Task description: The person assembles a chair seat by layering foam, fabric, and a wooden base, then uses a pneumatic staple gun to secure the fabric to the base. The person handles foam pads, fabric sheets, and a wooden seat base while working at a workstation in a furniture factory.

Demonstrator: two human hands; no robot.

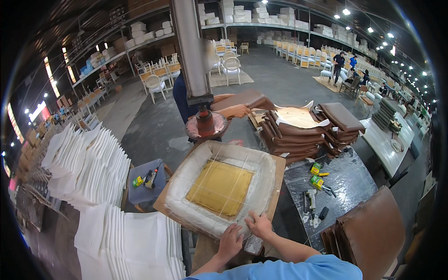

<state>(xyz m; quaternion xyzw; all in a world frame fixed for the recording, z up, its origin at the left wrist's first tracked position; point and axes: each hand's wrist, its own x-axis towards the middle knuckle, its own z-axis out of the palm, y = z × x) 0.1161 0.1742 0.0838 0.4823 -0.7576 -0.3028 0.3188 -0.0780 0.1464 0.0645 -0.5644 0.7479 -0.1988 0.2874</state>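
Note:
In front of me lies a rounded-square white padded ring (264, 170), with a yellow pad (221, 186) set in its middle and thin strings crossing over it. It rests on a brown board (169, 196). My left hand (231, 240) grips the ring's near edge with curled fingers. Just right of it, my right hand (259, 225) is closed on the same edge at the near corner, its fingertips pressing the white covering. Beyond the ring, a press column with a round plate (193, 127) hangs above the board's far side.
A co-worker's arm (231, 111) reaches to a brown cushion (249, 99) behind the press. Brown covered seats (291, 137) are stacked on a dark table (345, 172), with a staple gun (309, 203) and yellow-green boxes (317, 181). White foam sheets (128, 238) stand left; brown covers (373, 228) lie right.

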